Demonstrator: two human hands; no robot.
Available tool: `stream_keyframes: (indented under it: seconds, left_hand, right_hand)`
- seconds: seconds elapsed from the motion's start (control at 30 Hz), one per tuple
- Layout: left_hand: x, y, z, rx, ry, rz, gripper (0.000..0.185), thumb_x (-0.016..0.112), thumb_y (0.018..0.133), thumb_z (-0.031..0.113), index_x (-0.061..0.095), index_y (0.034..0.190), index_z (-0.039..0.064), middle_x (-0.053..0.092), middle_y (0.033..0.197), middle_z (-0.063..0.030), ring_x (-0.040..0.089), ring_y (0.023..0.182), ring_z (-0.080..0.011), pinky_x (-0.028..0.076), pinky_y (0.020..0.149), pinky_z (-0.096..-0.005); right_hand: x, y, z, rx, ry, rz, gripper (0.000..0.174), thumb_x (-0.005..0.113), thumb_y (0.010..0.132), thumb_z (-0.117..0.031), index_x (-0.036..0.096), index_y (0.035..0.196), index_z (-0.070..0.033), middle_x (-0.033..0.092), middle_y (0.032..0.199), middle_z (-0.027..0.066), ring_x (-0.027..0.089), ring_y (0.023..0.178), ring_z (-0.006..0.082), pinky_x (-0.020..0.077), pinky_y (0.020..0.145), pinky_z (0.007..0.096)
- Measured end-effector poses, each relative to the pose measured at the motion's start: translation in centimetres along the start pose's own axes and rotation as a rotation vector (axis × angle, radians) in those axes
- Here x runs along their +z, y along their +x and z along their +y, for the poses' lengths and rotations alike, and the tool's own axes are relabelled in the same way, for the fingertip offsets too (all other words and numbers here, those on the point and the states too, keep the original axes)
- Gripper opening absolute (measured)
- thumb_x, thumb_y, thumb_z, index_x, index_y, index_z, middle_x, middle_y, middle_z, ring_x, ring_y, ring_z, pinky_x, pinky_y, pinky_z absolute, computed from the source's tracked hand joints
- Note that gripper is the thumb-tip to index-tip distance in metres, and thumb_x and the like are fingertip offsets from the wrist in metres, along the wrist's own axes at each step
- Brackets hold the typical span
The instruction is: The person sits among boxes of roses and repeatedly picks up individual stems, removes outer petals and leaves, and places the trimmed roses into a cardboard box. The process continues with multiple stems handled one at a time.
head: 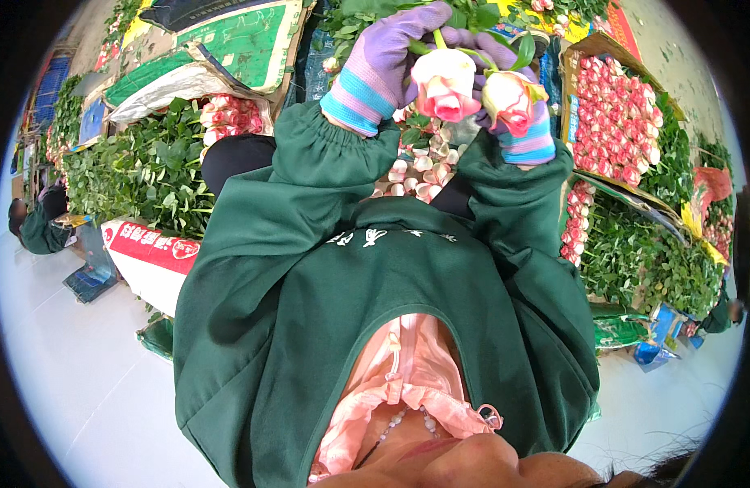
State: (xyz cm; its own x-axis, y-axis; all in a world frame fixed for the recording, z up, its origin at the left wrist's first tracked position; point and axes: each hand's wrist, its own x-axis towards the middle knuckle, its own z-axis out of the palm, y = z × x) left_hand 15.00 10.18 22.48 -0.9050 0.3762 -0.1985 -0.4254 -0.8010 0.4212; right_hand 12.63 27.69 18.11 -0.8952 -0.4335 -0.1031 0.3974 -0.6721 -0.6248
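Both my hands wear purple gloves with blue and pink striped cuffs and are raised near the top of the view. My left hand [381,61] is closed on the stem of a pink and white rose [446,82], whose bloom hangs towards me. Beside it, a second pink and white rose [510,100] hangs in front of my right hand [503,61], which is closed around its stem; the blooms partly hide those fingers. Fallen rose petals [423,168] lie below, between my knees.
Bunched roses [615,122] fill a cardboard-edged stack at the right. Leafy stems [149,165] and more pink blooms [228,116] lie at the left, near a green printed sheet [240,49]. Co-workers [42,222] in green sit at the far left and far right.
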Motion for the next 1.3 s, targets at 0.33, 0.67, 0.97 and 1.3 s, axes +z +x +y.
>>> stream_keyframes:
  seconds: [0.33,0.67,0.97,1.3]
  left_hand:
    - [-3.6,7.3,-2.2,0.138,0.328,0.086,0.023,0.055,0.093,0.027,0.06,0.091,0.005,0.065,0.078,-0.0061,0.063,0.071,-0.0194,0.051,0.066,-0.0305]
    - [-17.1,7.2,-8.1,-0.124,0.716,0.582,0.028,0.06,0.091,0.022,0.053,0.111,0.004,0.066,0.073,-0.005,0.05,0.046,-0.0072,0.041,0.042,-0.0194]
    - [-19.5,8.0,-9.0,-0.119,0.717,0.597,0.043,0.057,0.092,0.015,0.042,0.128,-0.003,0.067,0.075,-0.0091,0.054,0.045,-0.0093,0.041,0.04,-0.0187]
    - [-19.1,8.0,-9.2,-0.133,0.853,0.572,0.041,0.056,0.092,0.02,0.046,0.125,-0.003,0.067,0.078,-0.0096,0.056,0.05,-0.0094,0.044,0.043,-0.0188]
  right_hand:
    - [-14.5,4.4,-13.5,-0.029,-0.579,-0.038,0.033,0.052,0.095,-0.02,0.054,0.121,-0.001,0.059,0.081,0.0001,0.055,0.062,0.0071,0.0441,0.052,0.0199]
    - [-40.1,-11.3,1.4,0.079,-1.059,0.672,0.03,0.065,0.084,-0.024,0.065,0.104,-0.001,0.068,0.081,0.0072,0.062,0.07,0.0183,0.0484,0.063,0.0303]
    - [-46.8,-15.6,9.3,0.796,-1.654,0.676,0.035,0.053,0.09,-0.042,0.067,0.103,-0.013,0.068,0.086,0.0095,0.067,0.077,0.0193,0.0509,0.071,0.033]
    - [-50.9,-16.2,8.9,0.879,-1.629,0.399,0.058,0.049,0.086,-0.058,0.065,0.109,-0.008,0.069,0.095,0.0141,0.065,0.086,0.029,0.0496,0.078,0.0398]
